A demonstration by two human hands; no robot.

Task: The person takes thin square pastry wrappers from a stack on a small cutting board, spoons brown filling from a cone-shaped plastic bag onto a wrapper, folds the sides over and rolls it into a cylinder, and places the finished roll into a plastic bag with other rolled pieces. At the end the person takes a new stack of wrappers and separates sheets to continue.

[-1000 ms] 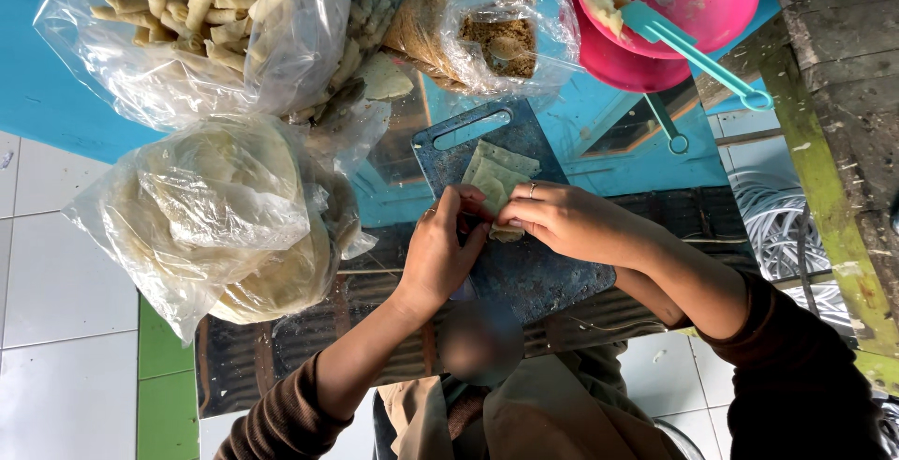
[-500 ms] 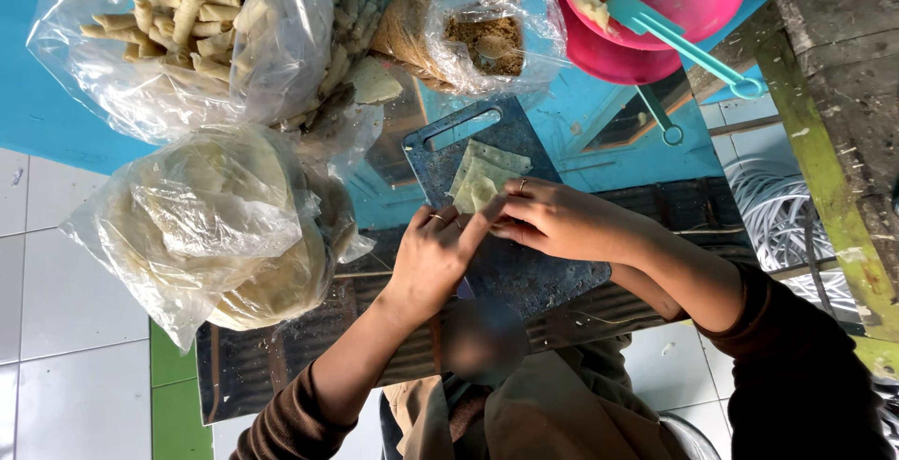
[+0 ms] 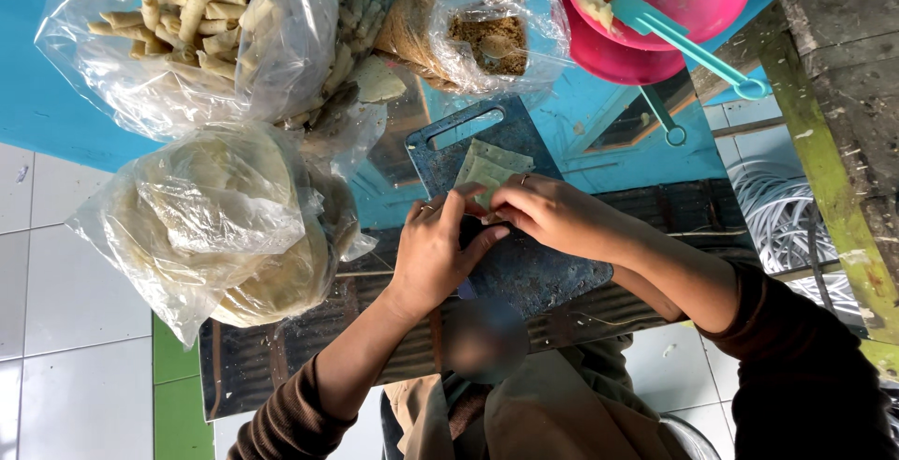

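A thin pale wrapper sheet [image 3: 489, 168] lies on a dark blue cutting board [image 3: 524, 268], partly rolled at its near edge. My left hand [image 3: 433, 252] and my right hand [image 3: 551, 216] both pinch that near edge, fingertips meeting over the roll. The far corner of the wrapper lies flat and uncovered. What is inside the roll is hidden by my fingers.
A plastic bag of finished rolls [image 3: 201, 20] and a bag of round wrappers [image 3: 225, 226] sit at the left. A bag of brown filling [image 3: 482, 34] stands behind the board. Pink bowls [image 3: 684, 1] with teal spoons [image 3: 688, 43] are at the back right. A weathered wooden plank [image 3: 833, 113] runs along the right.
Both hands have shifted slightly toward the far end of the board, rolling the wrapper; less of the flat sheet shows than before.
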